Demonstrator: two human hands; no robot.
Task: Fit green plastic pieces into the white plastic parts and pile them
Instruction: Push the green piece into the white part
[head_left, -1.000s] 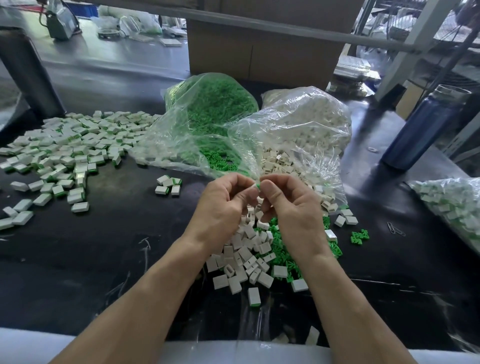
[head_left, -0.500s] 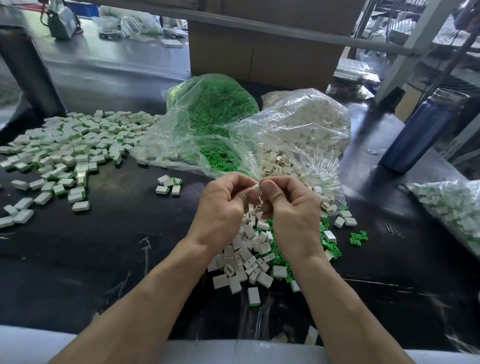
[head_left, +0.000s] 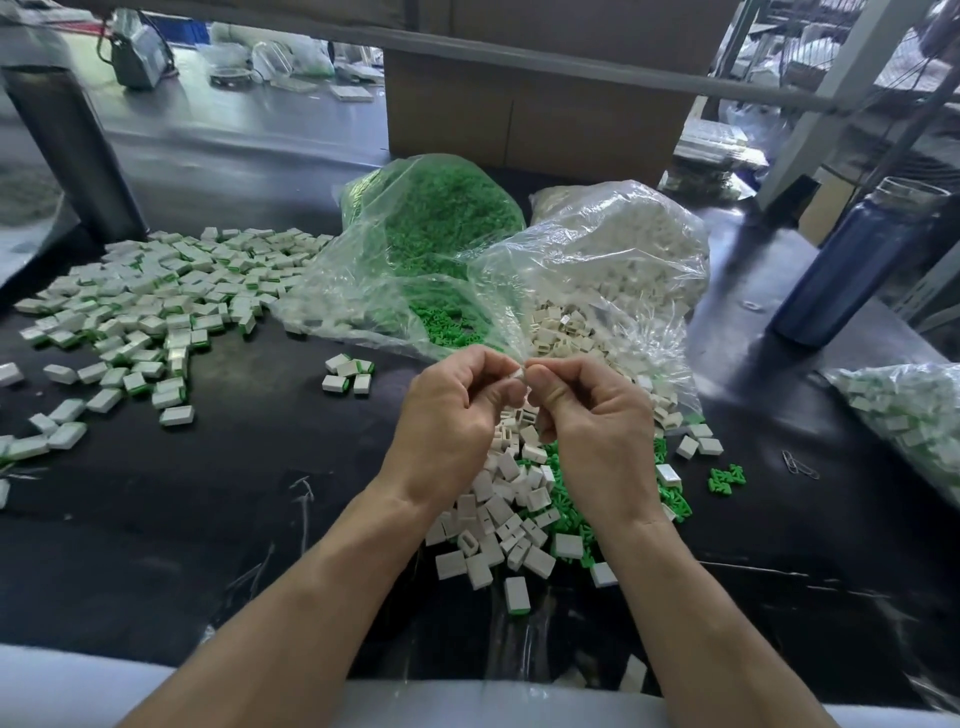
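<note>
Head view: your left hand (head_left: 447, 421) and right hand (head_left: 597, 421) pinch one white part (head_left: 517, 374) between curled fingers, held above the loose pile of white parts (head_left: 498, 499) and green pieces (head_left: 566, 499) on the desk (head_left: 260, 493), near the bags.

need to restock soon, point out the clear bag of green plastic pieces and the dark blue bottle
clear bag of green plastic pieces (head_left: 436, 218), head view, upper bulge of the bag
dark blue bottle (head_left: 852, 265), head view, middle of its body
</note>
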